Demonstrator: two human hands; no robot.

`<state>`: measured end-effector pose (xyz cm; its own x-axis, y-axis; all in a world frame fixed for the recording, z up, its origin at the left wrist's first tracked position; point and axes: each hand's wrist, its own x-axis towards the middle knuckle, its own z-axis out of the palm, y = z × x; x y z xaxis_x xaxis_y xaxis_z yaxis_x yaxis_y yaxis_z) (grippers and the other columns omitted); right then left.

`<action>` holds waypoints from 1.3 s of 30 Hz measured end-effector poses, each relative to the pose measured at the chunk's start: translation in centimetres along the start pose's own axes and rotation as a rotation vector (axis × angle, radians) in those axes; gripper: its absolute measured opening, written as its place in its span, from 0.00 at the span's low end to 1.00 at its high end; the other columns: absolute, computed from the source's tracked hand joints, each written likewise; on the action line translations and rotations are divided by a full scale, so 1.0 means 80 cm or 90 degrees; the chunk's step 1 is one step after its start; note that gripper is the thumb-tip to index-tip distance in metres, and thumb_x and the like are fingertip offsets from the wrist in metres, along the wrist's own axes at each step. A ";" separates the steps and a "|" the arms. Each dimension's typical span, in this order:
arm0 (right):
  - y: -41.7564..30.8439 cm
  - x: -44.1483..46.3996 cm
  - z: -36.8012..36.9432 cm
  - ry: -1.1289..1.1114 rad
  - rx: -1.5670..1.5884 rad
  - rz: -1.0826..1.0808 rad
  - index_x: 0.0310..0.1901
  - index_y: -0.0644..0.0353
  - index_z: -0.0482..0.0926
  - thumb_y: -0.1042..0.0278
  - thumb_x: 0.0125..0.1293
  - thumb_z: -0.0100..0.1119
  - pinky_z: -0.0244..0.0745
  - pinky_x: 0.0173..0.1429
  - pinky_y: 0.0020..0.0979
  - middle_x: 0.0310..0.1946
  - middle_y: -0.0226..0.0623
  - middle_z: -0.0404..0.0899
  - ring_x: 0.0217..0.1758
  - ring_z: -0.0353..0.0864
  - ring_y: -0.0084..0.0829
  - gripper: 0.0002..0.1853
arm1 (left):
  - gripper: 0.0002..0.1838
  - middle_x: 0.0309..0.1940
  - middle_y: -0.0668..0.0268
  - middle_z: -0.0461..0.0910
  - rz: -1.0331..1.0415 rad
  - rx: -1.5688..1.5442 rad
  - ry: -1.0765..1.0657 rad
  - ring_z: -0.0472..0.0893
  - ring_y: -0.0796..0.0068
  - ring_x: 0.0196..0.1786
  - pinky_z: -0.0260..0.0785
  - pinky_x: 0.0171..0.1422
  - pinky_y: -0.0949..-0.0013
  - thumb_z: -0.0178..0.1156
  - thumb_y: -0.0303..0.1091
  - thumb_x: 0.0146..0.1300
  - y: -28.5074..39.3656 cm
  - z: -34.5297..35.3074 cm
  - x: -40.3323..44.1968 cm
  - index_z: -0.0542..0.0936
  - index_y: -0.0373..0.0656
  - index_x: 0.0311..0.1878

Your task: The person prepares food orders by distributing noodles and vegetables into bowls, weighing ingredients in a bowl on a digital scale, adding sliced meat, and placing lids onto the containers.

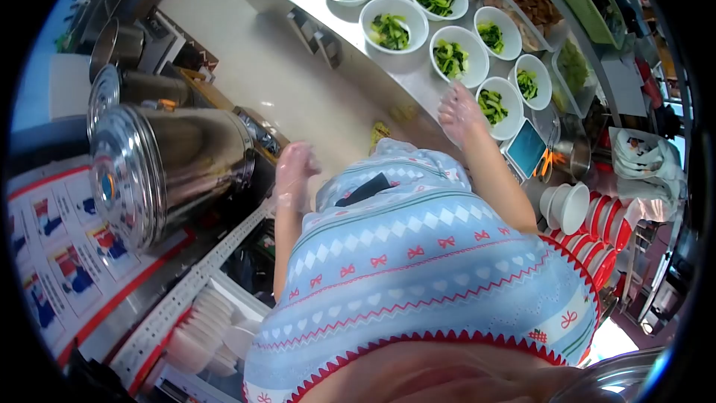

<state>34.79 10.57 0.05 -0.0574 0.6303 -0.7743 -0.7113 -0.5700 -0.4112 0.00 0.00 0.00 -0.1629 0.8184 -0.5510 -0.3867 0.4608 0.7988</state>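
Both of my hands wear clear plastic gloves. My right hand (460, 113) is at the counter's near edge, fingers curled together, just below a white bowl of chopped greens (451, 58) and left of another bowl (492, 104). Whatever its fingers may hold is too small to make out. Over the floor, beside the large steel pot (198, 149), my left hand (296, 168) hangs with its fingers bent and blurred; no object shows in it. More white bowls with greens (393, 28) stand along the steel counter (406, 67).
A blue-screened device (526, 149) sits at the counter's near end, beside stacked white bowls (570, 207) and red-and-white ones (597, 261). Clear food tubs (531, 4) line the far side. Lidded steel pots and a shelf with stacked pale containers (201, 328) are on the left.
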 end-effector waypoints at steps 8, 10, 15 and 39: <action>-0.067 0.070 0.041 0.053 -0.089 -0.071 0.34 0.54 0.70 0.66 0.65 0.54 0.53 0.21 0.21 0.19 0.22 0.59 0.17 0.56 0.18 0.05 | 0.14 0.31 0.72 0.74 -0.054 0.229 -0.168 0.71 0.83 0.32 0.68 0.38 0.76 0.55 0.40 0.67 0.049 0.111 0.171 0.77 0.41 0.48; -0.077 0.084 0.069 0.015 -0.142 -0.126 0.42 0.57 0.72 0.68 0.63 0.55 0.59 0.25 0.20 0.24 0.24 0.65 0.23 0.63 0.18 0.07 | 0.15 0.33 0.72 0.75 -0.038 0.260 -0.194 0.72 0.83 0.33 0.68 0.39 0.77 0.55 0.41 0.68 0.068 0.126 0.204 0.77 0.41 0.49; -0.082 0.127 0.111 0.005 -0.214 -0.170 0.46 0.60 0.73 0.69 0.62 0.56 0.69 0.37 0.24 0.32 0.30 0.73 0.30 0.69 0.20 0.12 | 0.15 0.37 0.72 0.76 -0.074 0.335 -0.260 0.73 0.82 0.35 0.69 0.42 0.76 0.55 0.42 0.68 0.133 0.145 0.293 0.77 0.44 0.52; -0.481 0.399 0.167 0.655 -1.046 -0.053 0.52 0.59 0.80 0.65 0.60 0.58 0.75 0.56 0.43 0.54 0.46 0.78 0.55 0.79 0.44 0.18 | 0.14 0.33 0.68 0.78 -0.169 0.554 -0.402 0.75 0.80 0.32 0.70 0.36 0.75 0.53 0.40 0.67 0.260 0.165 0.519 0.77 0.41 0.48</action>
<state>50.96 59.70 -2.39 0.7393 0.5241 -0.4228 0.5923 -0.8048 0.0379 -2.86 48.08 -3.06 0.4193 0.5717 -0.7052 0.4696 0.5282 0.7074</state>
